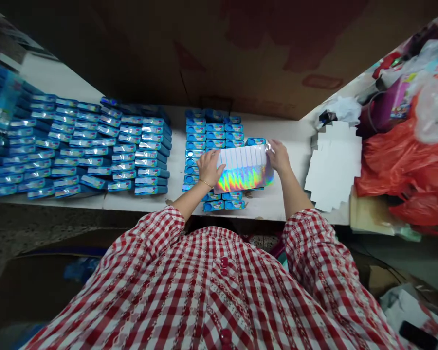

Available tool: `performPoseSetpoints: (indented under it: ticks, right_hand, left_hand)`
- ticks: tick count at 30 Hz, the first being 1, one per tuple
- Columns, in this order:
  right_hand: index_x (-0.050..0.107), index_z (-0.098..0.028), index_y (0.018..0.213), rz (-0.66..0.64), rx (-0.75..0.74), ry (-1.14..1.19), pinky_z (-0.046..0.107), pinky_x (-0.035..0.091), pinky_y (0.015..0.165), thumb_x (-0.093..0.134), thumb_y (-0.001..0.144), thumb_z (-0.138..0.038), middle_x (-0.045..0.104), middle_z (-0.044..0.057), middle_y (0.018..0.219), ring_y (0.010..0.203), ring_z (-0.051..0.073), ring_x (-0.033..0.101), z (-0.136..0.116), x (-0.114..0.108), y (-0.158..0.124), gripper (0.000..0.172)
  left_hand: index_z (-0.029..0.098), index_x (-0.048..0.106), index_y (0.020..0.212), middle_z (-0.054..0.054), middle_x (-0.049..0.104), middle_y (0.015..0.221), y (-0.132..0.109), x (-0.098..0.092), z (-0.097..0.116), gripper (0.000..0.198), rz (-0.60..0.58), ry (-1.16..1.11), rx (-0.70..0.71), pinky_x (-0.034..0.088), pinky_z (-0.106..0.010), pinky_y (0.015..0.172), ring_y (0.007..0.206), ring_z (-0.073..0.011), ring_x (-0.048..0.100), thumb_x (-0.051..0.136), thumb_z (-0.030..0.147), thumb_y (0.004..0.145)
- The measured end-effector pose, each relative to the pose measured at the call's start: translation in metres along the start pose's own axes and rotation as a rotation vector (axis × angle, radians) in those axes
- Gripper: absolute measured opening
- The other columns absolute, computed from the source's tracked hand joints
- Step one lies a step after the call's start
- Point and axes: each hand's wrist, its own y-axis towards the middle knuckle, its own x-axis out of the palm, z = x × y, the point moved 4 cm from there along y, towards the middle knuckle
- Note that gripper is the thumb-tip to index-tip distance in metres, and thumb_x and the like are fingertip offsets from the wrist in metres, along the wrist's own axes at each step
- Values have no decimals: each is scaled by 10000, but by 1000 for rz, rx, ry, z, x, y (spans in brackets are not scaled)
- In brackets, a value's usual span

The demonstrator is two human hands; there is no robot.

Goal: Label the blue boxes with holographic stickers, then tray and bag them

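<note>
A shiny, rainbow-reflecting pack lies at the middle of the table, over several small blue boxes. Its upper half shows narrow pale strips side by side; I cannot make out what it is made up of. My left hand grips its left end, thumb pointing right across the near side. At the far right corner, the fingers of my right hand are closed on its edge. Columns of blue boxes stretch behind the pack, and more blue boxes stick out on its near side.
Many stacked blue boxes fill the table's left part. A large cardboard box stands along the back. To the right are a stack of white card pieces, red plastic bags and a purple container.
</note>
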Motion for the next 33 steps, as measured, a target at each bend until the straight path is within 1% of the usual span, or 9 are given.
performPoseSetpoints:
  ticks: [4, 6, 10, 15, 19, 21, 24, 27, 33]
  right_hand:
    - [699, -191, 1002, -178, -101, -73, 347, 436, 844, 473, 833, -211, 629, 96, 1131, 988, 236, 540, 1, 6, 22, 282]
    - [720, -191, 898, -216, -117, -87, 326, 440, 798, 473, 841, -214, 648, 89, 1085, 947, 225, 545, 3, 9, 20, 255]
    - [709, -205, 937, -168, -110, -66, 324, 439, 784, 460, 863, -232, 649, 74, 1081, 978, 227, 530, 7, 13, 3, 262]
    - [687, -205, 941, -112, -132, -50, 347, 436, 808, 414, 894, -261, 636, 72, 1100, 993, 231, 515, 9, 2, -16, 283]
    - [629, -194, 1104, -48, -133, -46, 356, 420, 866, 395, 903, -256, 602, 92, 1143, 1013, 230, 502, 12, -9, -15, 314]
    - [600, -188, 1172, -82, -122, -81, 373, 421, 857, 414, 895, -254, 593, 106, 1156, 1003, 246, 498, 13, -5, -8, 341]
    - [614, -183, 1161, -160, -88, -110, 375, 434, 814, 433, 885, -247, 593, 113, 1154, 989, 258, 498, 14, 9, 0, 336]
    - [625, -198, 1143, -140, -66, -120, 361, 428, 801, 414, 899, -263, 595, 99, 1159, 989, 249, 503, 14, 15, 0, 329]
    - [667, -224, 1034, -89, -112, -108, 359, 423, 826, 379, 908, -271, 606, 70, 1171, 980, 228, 523, 15, 12, -11, 318]
  left_hand:
    - [280, 465, 1323, -81, 343, 1478, 15, 34, 25, 555, -182, 135, 167, 127, -523, 1102, 1380, -321, 222, 608, 327, 789]
    - [295, 472, 1319, -78, 322, 1492, 18, 51, 22, 542, -213, 164, 143, 119, -528, 1101, 1389, -316, 212, 601, 352, 797]
    - [333, 474, 1316, -49, 298, 1506, 14, 68, 10, 499, -191, 181, 104, 124, -511, 1105, 1397, -285, 211, 558, 388, 826]
    - [334, 466, 1324, -45, 283, 1512, 12, 68, 7, 492, -167, 198, 91, 121, -509, 1106, 1402, -276, 206, 532, 409, 841]
    - [309, 472, 1320, -59, 282, 1512, 12, 68, 9, 487, -152, 175, 101, 108, -514, 1103, 1401, -284, 203, 523, 418, 848]
    - [312, 473, 1318, -60, 284, 1511, 12, 68, 9, 479, -149, 167, 97, 105, -514, 1103, 1401, -282, 203, 514, 417, 852]
    - [329, 463, 1323, -54, 281, 1513, 11, 67, 10, 480, -152, 179, 89, 109, -506, 1102, 1404, -272, 198, 502, 425, 855]
    - [339, 452, 1331, -46, 279, 1514, 11, 67, 10, 487, -155, 202, 83, 114, -497, 1101, 1406, -264, 197, 496, 433, 856]
    - [344, 454, 1329, -44, 282, 1513, 12, 67, 10, 493, -154, 195, 86, 116, -498, 1097, 1403, -267, 202, 509, 431, 847]
